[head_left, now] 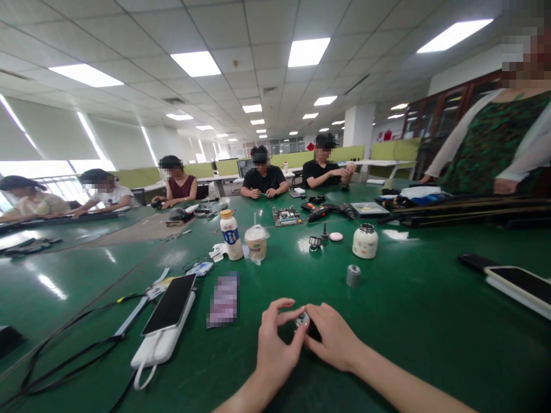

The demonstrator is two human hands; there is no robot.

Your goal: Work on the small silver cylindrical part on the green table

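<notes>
Pinching a small silvery part [302, 319], lower centre of frame
Left hand [278, 337] and right hand [334, 337] both grasp it.

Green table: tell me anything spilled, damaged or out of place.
No spill or damage is evident. Mildly odd: the cream flask stands uncapped, while a grey cylinder and pink disc sit loose nearby, perhaps parts of it.

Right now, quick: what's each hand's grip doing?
Left hand: closed, thumb and fingertips on a small round metallic part.
Right hand: curled against the same part's other side; whether its grip is closed cannot be told.
</notes>
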